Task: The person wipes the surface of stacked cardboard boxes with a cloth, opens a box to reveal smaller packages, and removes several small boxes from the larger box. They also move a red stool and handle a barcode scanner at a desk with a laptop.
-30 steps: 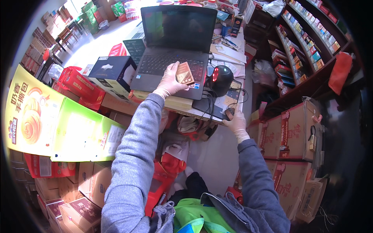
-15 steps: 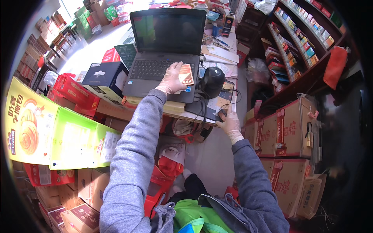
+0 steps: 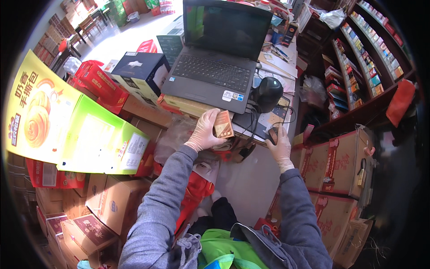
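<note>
I see the person's left hand (image 3: pixel 206 132) pinching a small flat box (image 3: pixel 223 125), fingers along its top and left, thumb pressed to the bottom edge. Reading a clock centred on that box, with twelve away from the person, an open laptop (image 3: pixel 212 67) sits at twelve, and the box is held just short of its near edge. The box is rectangular, its top leaning a little left; the face is tan and orange-brown, darker toward the bottom, with pale patterning and print too small to make out.

Around three o'clock, at the desk's front corner, the right hand (image 3: pixel 281 145) has thumb and fingers closed about a small dark mouse (image 3: pixel 273 132); how firmly, I can't tell. A black domed device (image 3: pixel 267 94) stands at two, and a dark blue carton (image 3: pixel 139 76) at ten.
</note>
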A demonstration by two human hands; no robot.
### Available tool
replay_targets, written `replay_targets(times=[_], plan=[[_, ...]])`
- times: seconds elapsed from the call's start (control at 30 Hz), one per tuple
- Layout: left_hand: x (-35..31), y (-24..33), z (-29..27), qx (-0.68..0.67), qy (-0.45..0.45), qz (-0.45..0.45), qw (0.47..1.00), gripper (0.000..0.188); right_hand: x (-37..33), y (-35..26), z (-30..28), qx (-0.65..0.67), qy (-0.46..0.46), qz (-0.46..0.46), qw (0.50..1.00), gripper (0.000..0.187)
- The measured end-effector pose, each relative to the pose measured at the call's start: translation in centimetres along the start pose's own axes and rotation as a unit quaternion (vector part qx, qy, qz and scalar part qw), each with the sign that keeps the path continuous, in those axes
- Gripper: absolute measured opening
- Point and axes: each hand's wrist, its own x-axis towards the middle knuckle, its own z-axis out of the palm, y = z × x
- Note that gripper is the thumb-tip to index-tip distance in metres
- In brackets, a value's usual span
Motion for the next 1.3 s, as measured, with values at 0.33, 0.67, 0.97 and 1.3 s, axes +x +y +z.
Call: replay_targets(times=[0.33,0.67,0.97,1.3], plan=[[-0.7,-1.0,-0.5,0.126,-0.15,-0.068,0.978,0.1,-1.1,0.0,1.3,0.021,0.054,-0.023,0.998,0.052],[0.7,0.6,-1.1,0.213,-0.221,-0.101,0.946,0.101,-1.0,0.2,0.9,0.025,0.054,-0.058,0.997,0.045],[0.9,0.4,-1.0,0.21,-0.231,-0.098,0.945,0.1,-1.2,0.0,0.6,0.011,0.044,-0.05,0.998,0.044],[0.9,0.5,-1.1,0.206,-0.23,-0.095,0.946,0.099,-1.1,-0.1,0.5,0.009,0.038,-0.047,0.998,0.044]])
